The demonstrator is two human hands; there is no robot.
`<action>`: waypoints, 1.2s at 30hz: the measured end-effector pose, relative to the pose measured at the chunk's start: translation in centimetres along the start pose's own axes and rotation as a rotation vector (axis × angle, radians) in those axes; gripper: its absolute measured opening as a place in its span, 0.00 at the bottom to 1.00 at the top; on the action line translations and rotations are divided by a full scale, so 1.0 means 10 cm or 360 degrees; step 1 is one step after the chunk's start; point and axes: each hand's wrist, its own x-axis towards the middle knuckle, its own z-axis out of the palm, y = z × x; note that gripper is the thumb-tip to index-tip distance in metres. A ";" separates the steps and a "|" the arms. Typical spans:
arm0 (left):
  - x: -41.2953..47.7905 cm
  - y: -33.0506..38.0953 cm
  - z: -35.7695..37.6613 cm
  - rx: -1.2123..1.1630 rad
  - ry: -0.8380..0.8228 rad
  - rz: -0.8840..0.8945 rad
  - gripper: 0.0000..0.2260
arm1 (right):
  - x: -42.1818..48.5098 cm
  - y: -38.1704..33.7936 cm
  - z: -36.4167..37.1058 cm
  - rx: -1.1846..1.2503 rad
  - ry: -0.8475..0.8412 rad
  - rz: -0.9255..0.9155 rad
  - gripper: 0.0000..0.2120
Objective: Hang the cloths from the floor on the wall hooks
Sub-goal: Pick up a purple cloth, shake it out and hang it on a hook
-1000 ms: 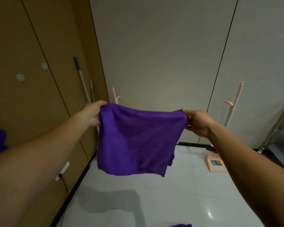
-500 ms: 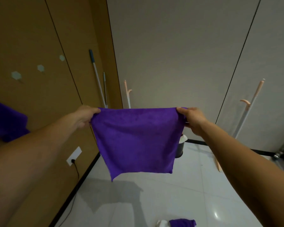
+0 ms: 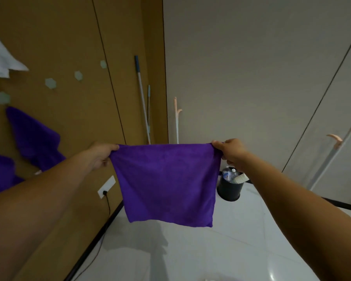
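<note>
A purple cloth (image 3: 166,183) hangs flat and stretched in front of me, above the white floor. My left hand (image 3: 100,155) pinches its top left corner and my right hand (image 3: 230,152) pinches its top right corner. On the brown wall to the left sit several pale hexagonal hooks (image 3: 50,83). Two more purple cloths (image 3: 36,138) hang on that wall below the hooks, and a white cloth (image 3: 0,57) hangs at the upper left.
Two mop handles (image 3: 143,102) lean in the corner. A black bin (image 3: 230,189) with bottles stands on the floor behind the cloth. Peach-tipped poles (image 3: 177,118) lean on the grey wall. A wall socket (image 3: 106,186) with a black cable sits low on the brown wall.
The cloth has been pulled taut and flat between both hands. My view has turned left toward the brown wall, bringing the hooks and hung cloths into sight.
</note>
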 end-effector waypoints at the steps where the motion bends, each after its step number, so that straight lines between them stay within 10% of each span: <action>1: 0.07 -0.02 -0.09 -0.0066 -0.0004 -0.0046 0.06 | 0.04 -0.05 0.09 0.0039 0.0002 0.0007 0.19; 24: 1.26 0.08 -1.39 -0.1013 0.0403 0.0176 0.19 | 1.01 -1.41 1.77 0.0533 0.0021 -0.0209 0.12; 29: 1.30 0.14 -1.44 -0.0736 0.0537 0.0321 0.19 | 1.31 -1.54 1.93 0.0055 -0.0082 -0.0496 0.23; 36: 1.43 0.35 -1.36 0.0305 0.0868 0.0564 0.03 | 2.01 -1.71 2.10 -0.0439 0.0070 -0.0754 0.14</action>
